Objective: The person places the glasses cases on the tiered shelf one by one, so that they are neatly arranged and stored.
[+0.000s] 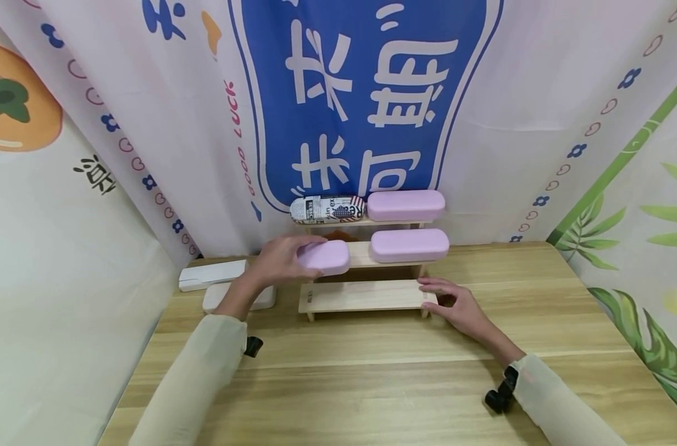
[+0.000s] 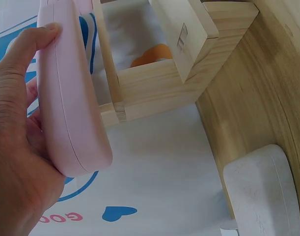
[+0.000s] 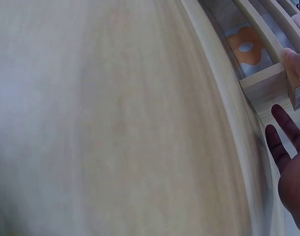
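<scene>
My left hand (image 1: 277,260) grips a lilac glasses case (image 1: 328,257) by its sides, at the left end of the middle tier of a three-tier wooden rack (image 1: 366,296). Seen from the left wrist, the thumb lies along the closed case (image 2: 76,103); the far fingers are partly hidden behind it. My right hand (image 1: 455,305) holds the right end of the lowest board, thumb at the front edge and fingers at the back. A second lilac case (image 1: 409,245) lies on the middle tier's right half. Above it sit another lilac case (image 1: 406,205) and a newsprint-patterned case (image 1: 328,209).
To the rack's left, a white case (image 1: 266,298) and a long white box (image 1: 212,274) lie on the wood-grain table (image 1: 360,384). A printed curtain (image 1: 483,155) hangs right behind the rack.
</scene>
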{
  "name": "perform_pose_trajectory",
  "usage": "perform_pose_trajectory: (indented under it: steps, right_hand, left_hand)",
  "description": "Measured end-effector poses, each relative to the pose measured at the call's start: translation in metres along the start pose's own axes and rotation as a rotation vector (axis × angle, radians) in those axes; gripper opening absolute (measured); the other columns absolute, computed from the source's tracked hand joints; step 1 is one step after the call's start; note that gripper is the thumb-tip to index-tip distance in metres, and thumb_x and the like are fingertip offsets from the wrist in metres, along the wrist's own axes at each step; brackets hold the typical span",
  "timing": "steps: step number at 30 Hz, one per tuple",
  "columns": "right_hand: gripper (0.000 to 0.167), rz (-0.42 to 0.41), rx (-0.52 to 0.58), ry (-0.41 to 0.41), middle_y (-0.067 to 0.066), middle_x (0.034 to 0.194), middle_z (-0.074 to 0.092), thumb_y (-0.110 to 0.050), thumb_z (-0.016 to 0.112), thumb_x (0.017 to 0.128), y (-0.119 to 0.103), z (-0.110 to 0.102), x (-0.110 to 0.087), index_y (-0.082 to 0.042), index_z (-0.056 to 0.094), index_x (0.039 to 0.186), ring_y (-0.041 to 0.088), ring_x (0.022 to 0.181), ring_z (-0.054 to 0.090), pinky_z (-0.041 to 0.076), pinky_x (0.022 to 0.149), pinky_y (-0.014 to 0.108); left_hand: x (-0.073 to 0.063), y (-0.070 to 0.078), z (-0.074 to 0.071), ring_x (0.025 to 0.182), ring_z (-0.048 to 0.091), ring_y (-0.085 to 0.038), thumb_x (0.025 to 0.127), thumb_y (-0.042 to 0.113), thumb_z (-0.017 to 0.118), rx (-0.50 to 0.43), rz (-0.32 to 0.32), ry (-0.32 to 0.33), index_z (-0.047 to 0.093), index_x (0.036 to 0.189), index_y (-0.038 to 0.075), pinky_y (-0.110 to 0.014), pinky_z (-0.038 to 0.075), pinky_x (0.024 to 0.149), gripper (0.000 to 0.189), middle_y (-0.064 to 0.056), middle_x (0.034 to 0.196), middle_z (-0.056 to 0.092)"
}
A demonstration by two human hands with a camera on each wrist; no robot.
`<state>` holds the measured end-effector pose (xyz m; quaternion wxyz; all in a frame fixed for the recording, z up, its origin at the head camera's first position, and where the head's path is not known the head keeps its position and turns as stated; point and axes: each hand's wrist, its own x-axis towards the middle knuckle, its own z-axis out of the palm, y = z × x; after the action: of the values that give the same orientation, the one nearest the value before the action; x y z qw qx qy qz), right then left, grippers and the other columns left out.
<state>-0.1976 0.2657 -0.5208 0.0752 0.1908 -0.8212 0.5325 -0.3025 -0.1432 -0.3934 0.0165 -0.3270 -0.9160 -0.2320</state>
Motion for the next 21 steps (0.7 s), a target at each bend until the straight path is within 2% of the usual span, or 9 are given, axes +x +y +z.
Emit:
perform_pose_trajectory:
  steps: [9, 21]
  right_hand:
    - [0.037, -0.009, 0.008, -0.001, 0.017, 0.145, 0.065, -0.003, 0.082, 0.091, -0.002, 0.000, 0.000, 0.001, 0.074, 0.127, 0.000, 0.137, 0.053, 0.034, 0.113, 0.010]
    - [0.037, -0.001, 0.023, 0.003, 0.016, 0.145, 0.065, -0.003, 0.081, 0.091, 0.001, 0.001, 0.000, 0.001, 0.074, 0.128, 0.000, 0.137, 0.053, 0.034, 0.113, 0.009]
  left_hand:
    - [0.010, 0.000, 0.006, 0.094, 0.066, -0.023, 0.075, 0.042, 0.091, 0.025, -0.023, -0.026, 0.068, 0.143, 0.022, -0.038, 0.056, 0.076, 0.074, -0.007, 0.119, 0.075]
    - [0.021, 0.001, 0.014, 0.097, 0.066, -0.023, 0.076, 0.044, 0.091, 0.056, -0.006, -0.030, 0.068, 0.142, 0.021, -0.040, 0.056, 0.079, 0.074, -0.006, 0.122, 0.076]
